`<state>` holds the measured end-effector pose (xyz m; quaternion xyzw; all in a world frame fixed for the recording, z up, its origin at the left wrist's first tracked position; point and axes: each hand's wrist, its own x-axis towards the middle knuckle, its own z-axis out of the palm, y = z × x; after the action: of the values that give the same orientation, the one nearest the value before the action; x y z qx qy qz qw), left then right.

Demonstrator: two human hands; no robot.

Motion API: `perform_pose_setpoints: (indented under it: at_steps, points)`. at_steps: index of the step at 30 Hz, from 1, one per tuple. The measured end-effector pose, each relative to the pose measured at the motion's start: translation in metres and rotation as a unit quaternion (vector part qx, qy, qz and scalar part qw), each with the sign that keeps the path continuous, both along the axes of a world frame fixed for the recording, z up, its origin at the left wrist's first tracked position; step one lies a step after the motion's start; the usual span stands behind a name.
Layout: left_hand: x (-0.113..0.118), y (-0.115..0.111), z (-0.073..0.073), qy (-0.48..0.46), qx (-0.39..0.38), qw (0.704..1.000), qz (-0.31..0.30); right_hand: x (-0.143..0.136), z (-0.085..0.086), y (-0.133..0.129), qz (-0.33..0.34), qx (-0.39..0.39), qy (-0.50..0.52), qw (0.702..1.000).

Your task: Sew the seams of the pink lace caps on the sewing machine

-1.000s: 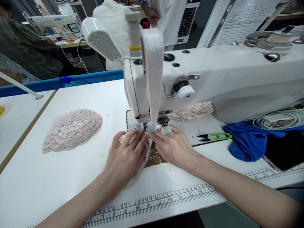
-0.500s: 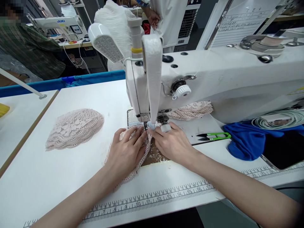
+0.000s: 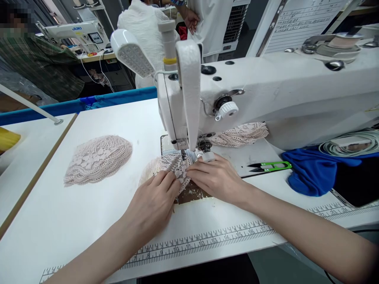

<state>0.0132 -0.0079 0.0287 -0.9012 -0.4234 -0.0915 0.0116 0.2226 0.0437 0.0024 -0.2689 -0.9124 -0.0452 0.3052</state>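
A pale pink lace piece (image 3: pixel 177 165) lies under the needle and presser foot of a white sewing machine (image 3: pixel 254 86). My left hand (image 3: pixel 156 199) grips the lace's near edge, fingers bent and thumb tucked beneath. Just right of the presser foot, my right hand (image 3: pixel 214 175) pinches the lace's right edge between thumb and fingers. To the left on the table rests a stack of similar lace pieces (image 3: pixel 97 159). More folded lace (image 3: pixel 241 134) sits behind the needle area, under the machine arm.
Green thread snips (image 3: pixel 271 166) lie right of my right hand. Beyond them are a blue cloth (image 3: pixel 310 173), a coiled tape measure (image 3: pixel 352 145) and a dark phone (image 3: pixel 355 185). A printed ruler (image 3: pixel 189 246) runs along the front edge. People stand and sit behind the table.
My left hand has drawn back from the needle toward the table's front, its fingers now more bent. More lace shows around the presser foot. My right hand stays beside it.
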Motion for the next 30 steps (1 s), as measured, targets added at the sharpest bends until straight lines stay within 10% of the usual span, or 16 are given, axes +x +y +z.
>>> perform_pose_setpoints:
  at_steps: [8, 24, 30]
  points:
    - [-0.008, 0.041, -0.003, -0.25, -0.155, 0.948, 0.122, -0.001, -0.003, 0.008, -0.064, -0.058, 0.132, 0.987]
    - [-0.007, 0.049, -0.003, -0.216, -0.203, 0.953, 0.062, -0.001, -0.006, 0.01, -0.091, -0.057, 0.114, 0.988]
    - [-0.009, 0.04, -0.009, -0.104, -0.055, 0.993, -0.008, 0.004, 0.001, 0.002, -0.034, -0.098, 0.066, 0.992]
